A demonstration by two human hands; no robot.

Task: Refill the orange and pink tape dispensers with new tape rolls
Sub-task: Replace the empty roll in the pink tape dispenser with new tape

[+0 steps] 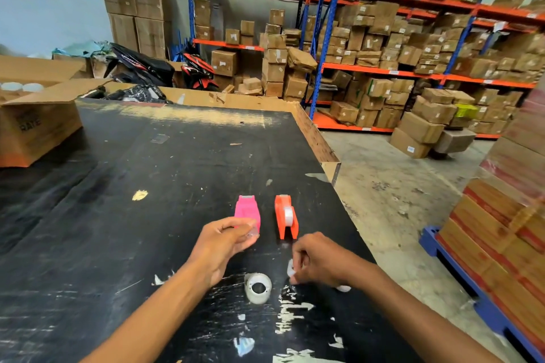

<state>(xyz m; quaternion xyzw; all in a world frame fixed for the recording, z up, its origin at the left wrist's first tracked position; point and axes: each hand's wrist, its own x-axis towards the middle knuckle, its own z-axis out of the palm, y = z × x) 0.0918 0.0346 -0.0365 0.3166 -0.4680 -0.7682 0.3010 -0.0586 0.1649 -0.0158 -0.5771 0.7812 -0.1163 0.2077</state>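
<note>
So the orange dispenser (286, 216) already has a clear roll sitting in its open slot, you can see the tape through the middle of it. It stands upright on the black surface (118, 215) with its long axis running away from the camera, cutter end at the far side. The pink dispenser (247, 211) stands just left of the orange one, lined up the same way; can't tell what's inside it.

Left hand (227, 240) is right at the near end of the pink one, fingers pinched on something small and clear, too blurry to name. Right hand (317, 262) is just this side of the orange dispenser, curled around a small white piece down on the surface. A loose tape roll (258, 287) lies flat, hole up, nearer the camera than both dispensers, between the two wrists.
</note>
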